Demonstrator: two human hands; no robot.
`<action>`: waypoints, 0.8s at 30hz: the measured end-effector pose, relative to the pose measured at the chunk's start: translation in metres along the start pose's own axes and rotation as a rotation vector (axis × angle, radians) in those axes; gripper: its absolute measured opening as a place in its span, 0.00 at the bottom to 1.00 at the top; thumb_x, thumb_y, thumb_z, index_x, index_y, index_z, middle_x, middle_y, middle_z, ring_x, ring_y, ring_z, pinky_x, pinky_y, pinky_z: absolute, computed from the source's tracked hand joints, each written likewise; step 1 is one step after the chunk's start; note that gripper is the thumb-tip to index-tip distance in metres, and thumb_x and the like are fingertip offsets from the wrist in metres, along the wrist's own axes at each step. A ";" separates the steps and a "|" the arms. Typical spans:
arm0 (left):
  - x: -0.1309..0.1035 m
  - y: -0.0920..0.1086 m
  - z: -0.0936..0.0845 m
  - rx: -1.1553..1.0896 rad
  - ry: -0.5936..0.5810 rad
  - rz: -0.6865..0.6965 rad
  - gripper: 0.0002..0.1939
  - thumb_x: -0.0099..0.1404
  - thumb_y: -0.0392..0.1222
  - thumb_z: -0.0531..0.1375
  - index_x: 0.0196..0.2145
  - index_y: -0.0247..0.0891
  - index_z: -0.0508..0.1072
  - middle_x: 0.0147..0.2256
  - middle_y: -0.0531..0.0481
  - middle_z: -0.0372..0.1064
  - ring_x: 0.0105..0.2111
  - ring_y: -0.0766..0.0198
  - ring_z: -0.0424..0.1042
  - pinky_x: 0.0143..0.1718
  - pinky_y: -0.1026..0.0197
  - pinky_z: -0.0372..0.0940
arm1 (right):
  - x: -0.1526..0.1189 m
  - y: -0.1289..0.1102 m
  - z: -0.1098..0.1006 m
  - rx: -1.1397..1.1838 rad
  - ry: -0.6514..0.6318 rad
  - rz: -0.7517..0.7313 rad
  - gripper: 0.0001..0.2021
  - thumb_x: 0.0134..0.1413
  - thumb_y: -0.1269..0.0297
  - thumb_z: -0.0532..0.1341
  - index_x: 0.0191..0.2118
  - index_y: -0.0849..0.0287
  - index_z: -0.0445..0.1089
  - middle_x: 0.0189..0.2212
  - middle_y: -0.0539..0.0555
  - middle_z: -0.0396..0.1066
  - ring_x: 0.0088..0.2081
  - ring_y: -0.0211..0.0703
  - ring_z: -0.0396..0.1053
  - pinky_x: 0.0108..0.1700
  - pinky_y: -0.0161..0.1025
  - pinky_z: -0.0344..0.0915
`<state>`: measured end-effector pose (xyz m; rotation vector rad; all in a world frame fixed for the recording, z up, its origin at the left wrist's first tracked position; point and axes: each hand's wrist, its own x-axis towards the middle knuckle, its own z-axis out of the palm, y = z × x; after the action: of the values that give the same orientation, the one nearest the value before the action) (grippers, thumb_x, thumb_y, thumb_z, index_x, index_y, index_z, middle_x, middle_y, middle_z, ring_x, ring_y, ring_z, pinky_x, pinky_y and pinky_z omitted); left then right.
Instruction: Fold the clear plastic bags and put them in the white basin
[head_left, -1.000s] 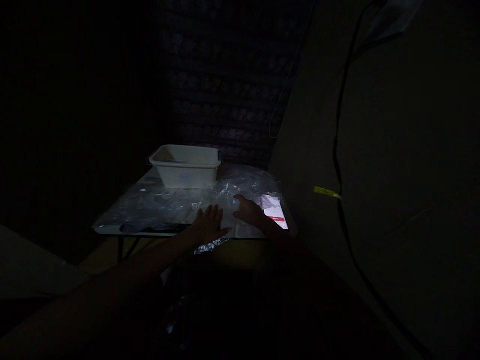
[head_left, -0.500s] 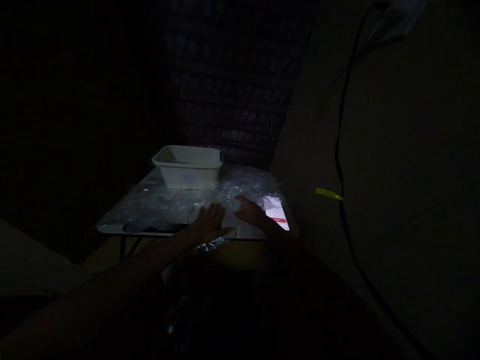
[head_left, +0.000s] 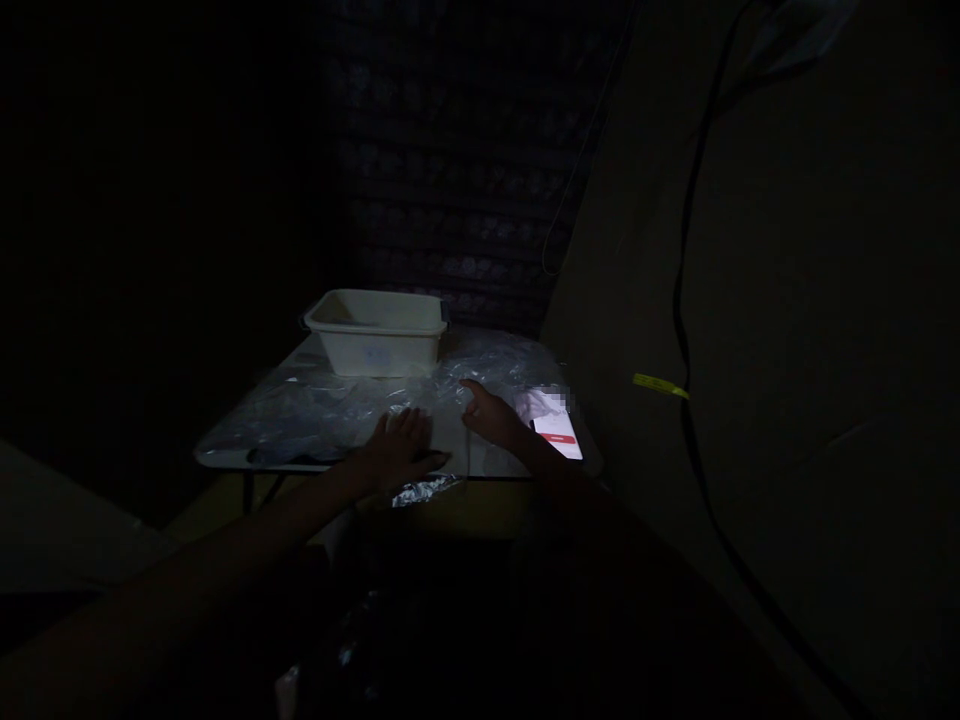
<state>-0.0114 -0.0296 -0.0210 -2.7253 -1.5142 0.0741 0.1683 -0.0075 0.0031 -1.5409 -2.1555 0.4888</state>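
The left hand (head_left: 396,455) lies flat, palm down, at the near edge of the tabletop (head_left: 216,460), its grip open, fingers spread toward the far side and thumb out to the right. Under it is clear, crumpled plastic (head_left: 292,415), which spreads over much of the tabletop, to the left and far sides, with a shiny fold hanging past the near edge. The right hand (head_left: 491,415) is just to the right, index finger stretched toward the far left, the other fingers seemingly curled; in this dark I cannot tell whether its grip has caught any plastic. A lit phone (head_left: 556,428) lies just right of that hand. A white tub (head_left: 379,352) stands upright at the far left. Further right, a dark cable (head_left: 679,320) bears a yellow tag (head_left: 658,385).
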 end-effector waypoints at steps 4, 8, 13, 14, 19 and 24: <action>0.000 -0.012 -0.008 -0.008 -0.023 -0.042 0.36 0.53 0.59 0.34 0.52 0.30 0.46 0.54 0.38 0.38 0.53 0.52 0.36 0.47 0.49 0.37 | -0.001 -0.003 0.002 0.081 -0.028 -0.045 0.29 0.40 0.70 0.51 0.52 0.58 0.43 0.29 0.48 0.66 0.28 0.32 0.63 0.31 0.30 0.58; -0.003 -0.012 -0.015 -0.005 -0.027 -0.054 0.33 0.55 0.56 0.35 0.51 0.29 0.49 0.53 0.37 0.42 0.52 0.53 0.39 0.48 0.51 0.39 | -0.001 -0.001 0.006 0.081 -0.062 -0.075 0.23 0.42 0.73 0.48 0.48 0.62 0.50 0.29 0.50 0.67 0.30 0.33 0.63 0.32 0.31 0.58; 0.001 -0.008 -0.013 0.007 0.053 -0.028 0.31 0.57 0.53 0.35 0.50 0.27 0.50 0.52 0.37 0.44 0.52 0.55 0.41 0.48 0.53 0.40 | 0.001 0.007 0.012 -0.043 -0.056 -0.145 0.16 0.41 0.74 0.49 0.40 0.63 0.62 0.34 0.54 0.67 0.35 0.35 0.63 0.37 0.32 0.58; 0.002 -0.007 -0.012 0.008 0.069 -0.009 0.31 0.57 0.52 0.35 0.50 0.27 0.49 0.52 0.37 0.43 0.52 0.55 0.41 0.48 0.53 0.40 | 0.001 0.007 0.013 -0.054 -0.059 -0.164 0.16 0.40 0.75 0.49 0.39 0.64 0.62 0.35 0.54 0.67 0.35 0.35 0.63 0.37 0.32 0.57; 0.008 0.001 -0.010 -0.016 0.048 0.181 0.28 0.57 0.52 0.34 0.52 0.36 0.47 0.54 0.43 0.41 0.53 0.56 0.38 0.48 0.51 0.38 | -0.002 0.005 0.012 -0.098 -0.096 -0.181 0.16 0.41 0.75 0.48 0.40 0.63 0.62 0.33 0.53 0.68 0.33 0.34 0.64 0.36 0.31 0.58; 0.013 0.004 -0.010 0.019 -0.015 0.145 0.27 0.58 0.52 0.35 0.51 0.35 0.48 0.53 0.41 0.42 0.52 0.54 0.39 0.47 0.48 0.38 | -0.008 0.002 0.007 -0.200 -0.113 -0.200 0.17 0.42 0.73 0.47 0.41 0.61 0.61 0.36 0.53 0.67 0.37 0.36 0.63 0.38 0.33 0.57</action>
<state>-0.0002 -0.0210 -0.0116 -2.8214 -1.3105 0.1115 0.1684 -0.0146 -0.0055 -1.4056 -2.4783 0.3080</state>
